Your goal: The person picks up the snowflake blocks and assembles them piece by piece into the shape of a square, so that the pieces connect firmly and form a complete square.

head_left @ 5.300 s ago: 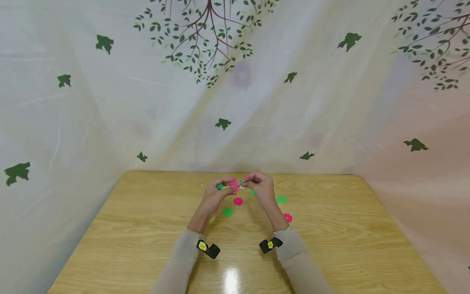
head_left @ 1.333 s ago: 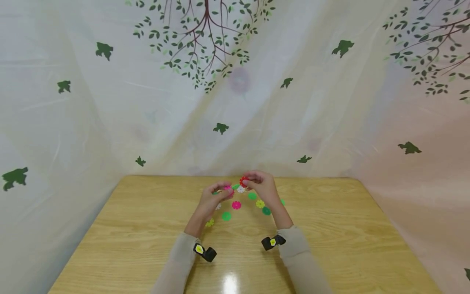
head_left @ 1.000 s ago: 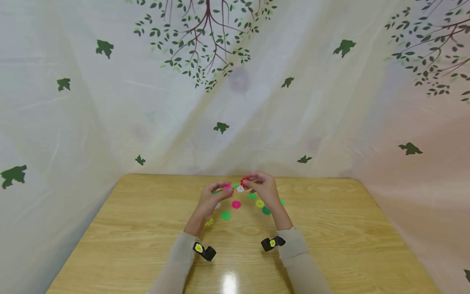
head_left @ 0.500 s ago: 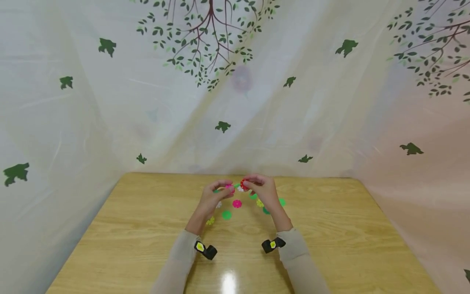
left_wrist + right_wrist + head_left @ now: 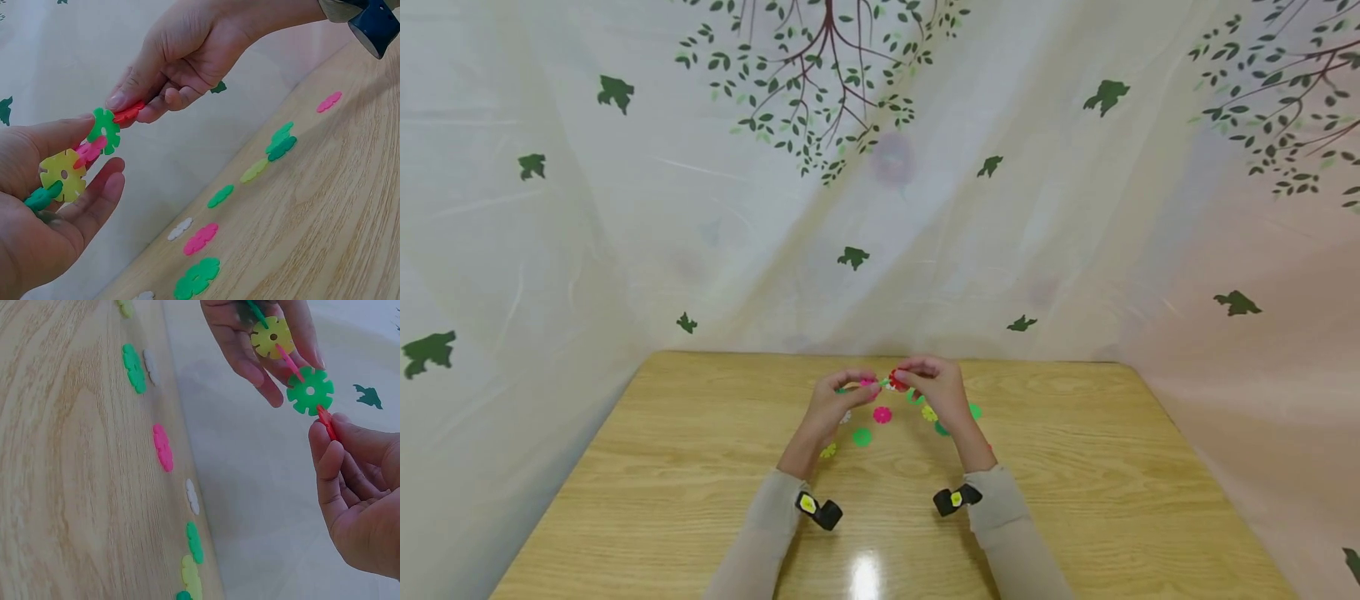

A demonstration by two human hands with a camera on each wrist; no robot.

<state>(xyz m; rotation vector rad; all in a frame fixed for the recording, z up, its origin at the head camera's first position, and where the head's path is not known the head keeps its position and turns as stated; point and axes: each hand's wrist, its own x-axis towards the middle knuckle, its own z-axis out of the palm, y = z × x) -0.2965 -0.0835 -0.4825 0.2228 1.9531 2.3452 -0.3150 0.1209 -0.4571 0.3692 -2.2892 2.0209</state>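
Observation:
In the left wrist view my left hand [image 5: 40, 244] holds a short chain of slotted, flower-shaped plastic discs. The chain runs from a dark green disc [image 5: 41, 199] through a yellow disc [image 5: 53, 165] and a pink disc [image 5: 90, 152] to a light green disc [image 5: 322, 387] at its free end. Between thumb and forefinger, my right hand [image 5: 938, 390] pinches a red disc [image 5: 327, 423]. Edge to edge, the red disc meets the light green one at a slot; how deep it sits I cannot tell. Both hands are raised above the table's far part.
On the wooden table [image 5: 700, 500] lie several loose discs, among them a pink disc [image 5: 882, 415], a bright green disc [image 5: 862, 437], a yellow disc [image 5: 828, 451] and a white disc [image 5: 192, 497]. A patterned curtain [image 5: 737, 225] hangs behind the table's back edge.
Earlier my right hand held a green piece against the pink disc. It then came to hold the red disc, which has since moved slightly down and left against the light green disc.

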